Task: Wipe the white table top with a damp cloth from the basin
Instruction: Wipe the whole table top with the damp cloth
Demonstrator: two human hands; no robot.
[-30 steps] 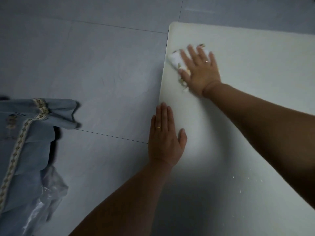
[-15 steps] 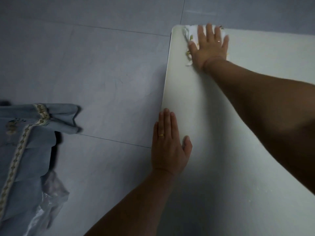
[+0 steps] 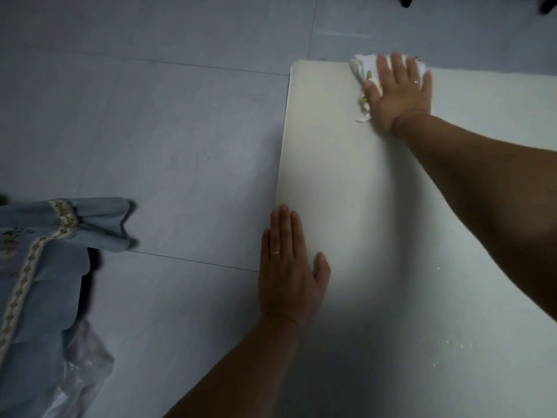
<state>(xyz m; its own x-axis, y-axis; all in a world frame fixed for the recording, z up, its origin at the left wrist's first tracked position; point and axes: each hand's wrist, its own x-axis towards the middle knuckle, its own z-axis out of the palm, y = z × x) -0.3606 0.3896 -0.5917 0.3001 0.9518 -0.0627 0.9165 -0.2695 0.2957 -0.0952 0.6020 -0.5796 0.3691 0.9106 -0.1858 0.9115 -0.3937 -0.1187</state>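
A crumpled white cloth [image 3: 363,66] is pressed against the far edge of the smooth, matte white table top [image 3: 376,206], a little way in from its rounded far left corner. It is held down by the right hand [image 3: 398,95], whose fingers are laid straight and spread over the fabric, not curled round it. Frayed folds with small yellow-green marks are seen beside the thumb. The left hand [image 3: 289,267] is laid palm down across the left edge, fingers straight and together, with nothing grasped. A thin gold ring [image 3: 274,252] is worn on it. Small pale specks [image 3: 452,345] are scattered near the right side of the surface. Large grey floor tiles [image 3: 150,116] lie beyond the left edge, where a pale blue garment [image 3: 45,267] with woven trim and crinkled clear plastic [image 3: 81,372] are seen.
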